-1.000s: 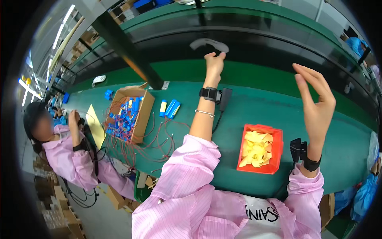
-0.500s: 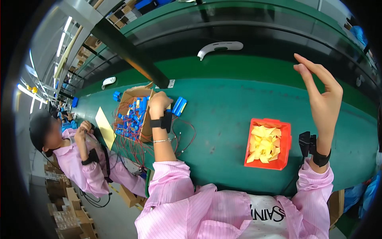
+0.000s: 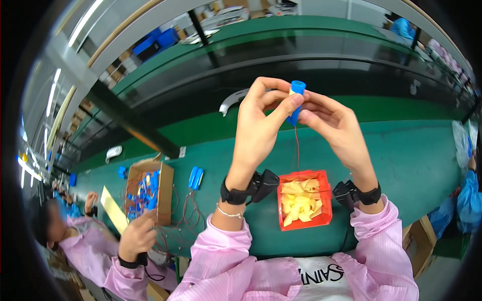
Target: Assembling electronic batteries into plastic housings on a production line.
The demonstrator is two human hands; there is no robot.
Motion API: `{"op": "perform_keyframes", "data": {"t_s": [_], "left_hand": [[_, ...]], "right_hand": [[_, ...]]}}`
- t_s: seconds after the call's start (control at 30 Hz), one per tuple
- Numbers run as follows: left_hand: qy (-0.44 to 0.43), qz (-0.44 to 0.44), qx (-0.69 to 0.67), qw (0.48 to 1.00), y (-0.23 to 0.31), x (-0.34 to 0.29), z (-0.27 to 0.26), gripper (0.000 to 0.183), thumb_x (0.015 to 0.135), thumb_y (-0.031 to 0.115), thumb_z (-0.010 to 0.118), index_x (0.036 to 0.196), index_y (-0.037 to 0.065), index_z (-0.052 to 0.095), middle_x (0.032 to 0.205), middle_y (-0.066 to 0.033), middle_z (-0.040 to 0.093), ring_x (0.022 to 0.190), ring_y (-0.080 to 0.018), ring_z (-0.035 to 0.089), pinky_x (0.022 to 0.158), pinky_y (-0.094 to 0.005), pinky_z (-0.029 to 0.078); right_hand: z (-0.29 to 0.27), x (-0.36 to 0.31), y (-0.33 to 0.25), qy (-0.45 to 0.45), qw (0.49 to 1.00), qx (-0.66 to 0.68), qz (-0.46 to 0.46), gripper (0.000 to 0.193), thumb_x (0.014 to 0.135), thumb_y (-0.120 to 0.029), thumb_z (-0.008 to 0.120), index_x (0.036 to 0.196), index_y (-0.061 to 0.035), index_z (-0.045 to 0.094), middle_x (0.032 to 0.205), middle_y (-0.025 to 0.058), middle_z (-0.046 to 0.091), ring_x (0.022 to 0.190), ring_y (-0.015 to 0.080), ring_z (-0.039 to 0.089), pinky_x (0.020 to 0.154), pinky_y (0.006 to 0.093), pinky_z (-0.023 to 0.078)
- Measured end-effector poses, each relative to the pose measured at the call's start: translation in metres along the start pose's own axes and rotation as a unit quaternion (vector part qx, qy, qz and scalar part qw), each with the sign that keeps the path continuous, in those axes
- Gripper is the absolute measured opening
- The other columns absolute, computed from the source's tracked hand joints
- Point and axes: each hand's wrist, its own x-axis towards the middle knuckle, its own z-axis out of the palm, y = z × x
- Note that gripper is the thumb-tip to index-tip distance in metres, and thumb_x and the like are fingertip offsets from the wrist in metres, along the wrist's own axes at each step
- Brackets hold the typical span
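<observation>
In front of me, raised above the bench, is a blue cylindrical battery pack point(image 3: 298, 87) with a thin red wire hanging from its lower end. My left hand point(image 3: 263, 113) grips it between thumb and fingers, with a bit of pale yellow showing beside the fingertips. From the other side, my right hand point(image 3: 334, 123) closes its fingers on the pack; its fingertips are partly hidden. Below the hands stands a red bin point(image 3: 305, 224) of yellow paper pieces point(image 3: 301, 203).
Left on the green bench point(image 3: 251, 150) stand a cardboard box point(image 3: 165, 193) of blue battery packs, another pack point(image 3: 196, 177) with trailing wires, and a yellow sheet point(image 3: 114, 210). A co-worker's hand point(image 3: 138, 236) is near the box. A green-black post point(image 3: 130, 120) rises behind.
My left hand has come from beside the box to the middle, carrying a battery pack. My right hand has moved left to meet it. The co-worker's hand has come nearer the box.
</observation>
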Motion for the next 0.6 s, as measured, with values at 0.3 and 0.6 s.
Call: {"op": "perform_keyframes", "data": {"t_s": [0.3,0.6], "left_hand": [[0.104,0.085,0.089,0.987,-0.008,-0.005,0.021,0.016,0.093,0.011,0.067,0.103,-0.001,0.071,0.096,-0.0058,0.069,0.088,-0.0129,0.066,0.078,-0.0259,0.052],[0.137,0.143,0.229,0.953,0.001,-0.01,0.023,0.011,0.087,0.005,0.07,0.097,0.0,0.073,0.089,-0.0078,0.072,0.079,-0.0132,0.067,0.068,-0.025,0.049]], "right_hand": [[-0.012,0.001,-0.006,0.011,0.998,-0.002,-0.054,0.037,0.093,-0.009,0.067,0.128,0.0033,0.06,0.11,0.0087,0.066,0.102,0.0136,0.062,0.089,0.0297,0.053],[-0.007,-0.002,-0.013,0.027,0.997,-0.05,-0.061,0.032,0.088,-0.008,0.072,0.117,0.0009,0.063,0.101,0.0049,0.065,0.096,0.0117,0.061,0.084,0.0287,0.053]]}}
